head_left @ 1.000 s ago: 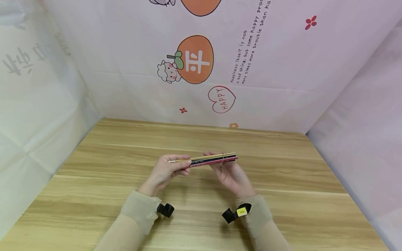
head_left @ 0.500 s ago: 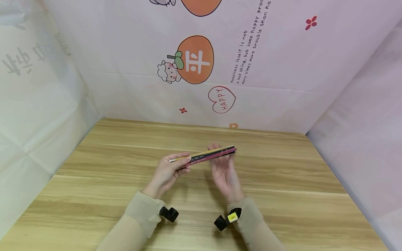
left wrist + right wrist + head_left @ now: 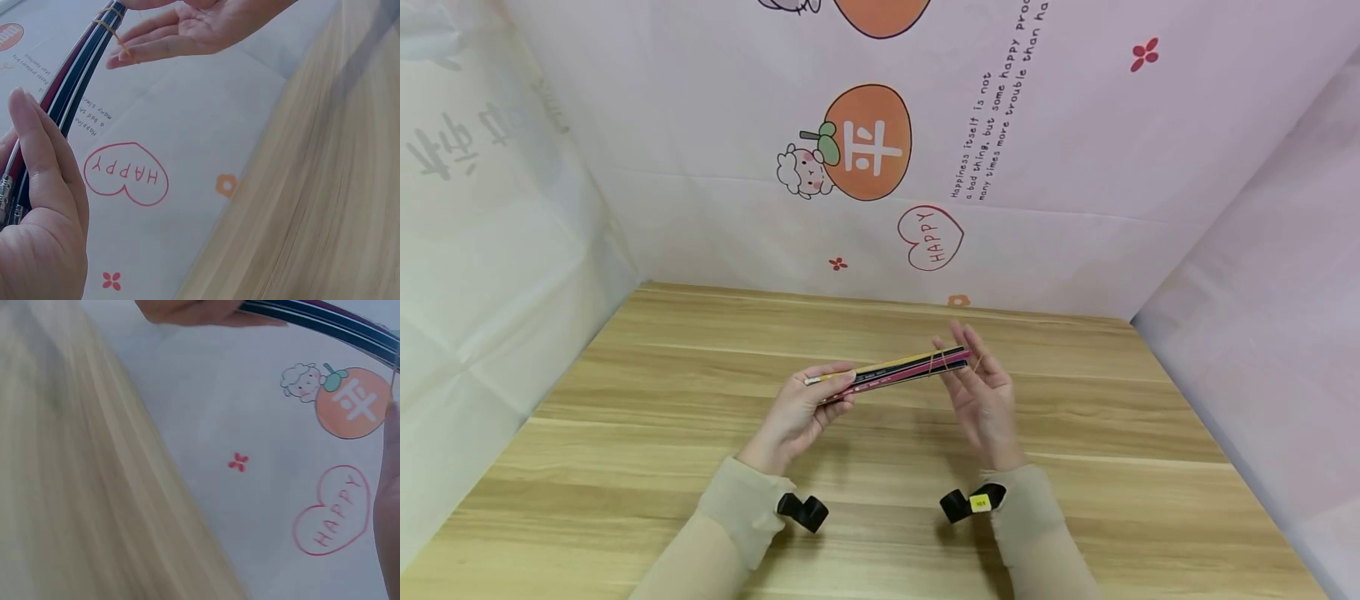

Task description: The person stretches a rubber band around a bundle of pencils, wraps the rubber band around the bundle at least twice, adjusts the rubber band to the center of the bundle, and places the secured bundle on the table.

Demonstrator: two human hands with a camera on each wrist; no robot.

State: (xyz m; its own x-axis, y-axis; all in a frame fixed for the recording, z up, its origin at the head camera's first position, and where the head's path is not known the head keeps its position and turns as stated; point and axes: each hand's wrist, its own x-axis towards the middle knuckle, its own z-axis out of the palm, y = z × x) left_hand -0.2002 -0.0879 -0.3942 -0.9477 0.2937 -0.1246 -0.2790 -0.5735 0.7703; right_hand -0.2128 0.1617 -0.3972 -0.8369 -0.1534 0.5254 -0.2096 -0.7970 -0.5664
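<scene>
My left hand (image 3: 797, 408) pinches a bundle of pencils (image 3: 898, 369), yellow, black and dark pink, off the table near their eraser ends. Silver ferrules show by that thumb in the left wrist view. A thin tan rubber band (image 3: 107, 26) is wrapped round the far end of the bundle. One loop of it stretches away to the fingers of my right hand (image 3: 985, 408), which are spread and fairly straight. That thumb is at the pencils' right tips; whether it touches them I cannot tell. The right wrist view has the pencils (image 3: 325, 324) along its top edge.
The wooden table (image 3: 880, 533) lies below both hands. A white printed sheet (image 3: 1060, 150) stands behind it, and pale sheets rise at both sides. Each sleeve cuff carries a small black camera (image 3: 805, 510).
My right hand has shifted right, drawing a loop of the band out past the pencil tips. The bundle's right end has risen slightly. My left hand keeps its grip.
</scene>
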